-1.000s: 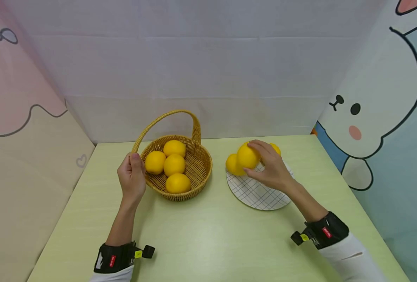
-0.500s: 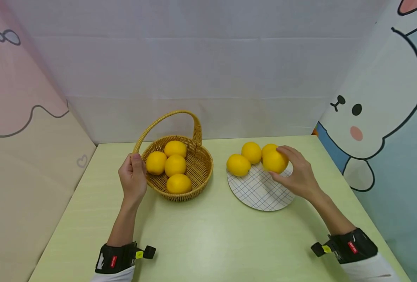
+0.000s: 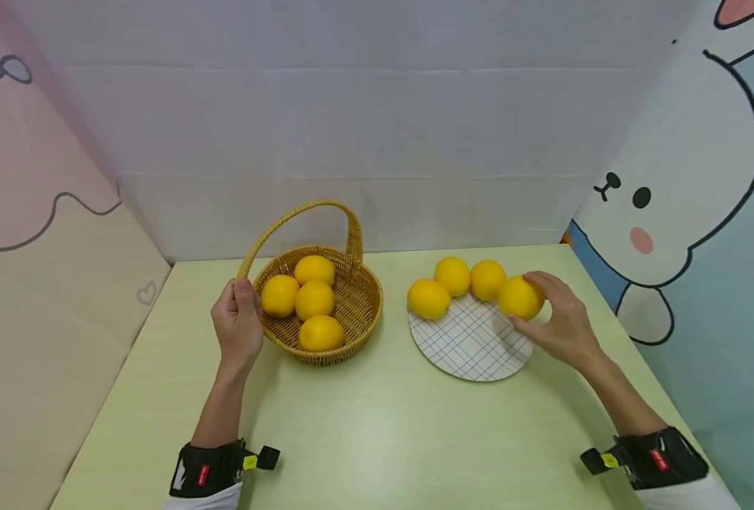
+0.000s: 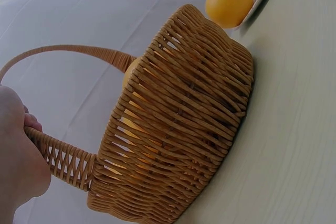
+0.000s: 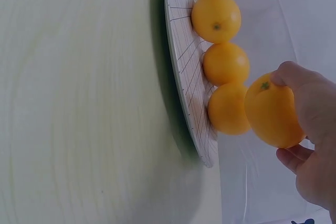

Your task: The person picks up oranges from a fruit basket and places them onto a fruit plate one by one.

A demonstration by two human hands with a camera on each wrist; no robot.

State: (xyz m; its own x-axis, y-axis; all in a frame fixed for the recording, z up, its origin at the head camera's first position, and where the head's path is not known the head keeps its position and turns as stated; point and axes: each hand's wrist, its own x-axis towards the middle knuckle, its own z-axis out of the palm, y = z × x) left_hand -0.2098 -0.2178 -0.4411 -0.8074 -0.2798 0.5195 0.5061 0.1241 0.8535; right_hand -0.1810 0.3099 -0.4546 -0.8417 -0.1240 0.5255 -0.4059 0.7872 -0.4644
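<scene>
In the head view my left hand (image 3: 239, 322) grips the near left side of the handle (image 3: 295, 212) of a wicker basket (image 3: 362, 322). Several oranges (image 3: 314, 299) lie inside it. My right hand (image 3: 560, 315) holds an orange (image 3: 520, 297) between thumb and fingers over the right edge of a round plate (image 3: 469, 350) with a grid pattern. In the right wrist view this held orange (image 5: 275, 111) shows its green stem spot and sits above the plate. Three more oranges (image 5: 226, 64) rest in a row along the plate's far side.
Basket and plate stand apart on a pale green table (image 3: 351, 439). A plain cloth wall (image 3: 351, 127) rises at the table's back. Cartoon-printed panels (image 3: 689, 234) flank it on both sides.
My right hand has carried the orange from the plate's left part rightward to its right edge, uncovering the other oranges there. My left hand stays on the basket handle.
</scene>
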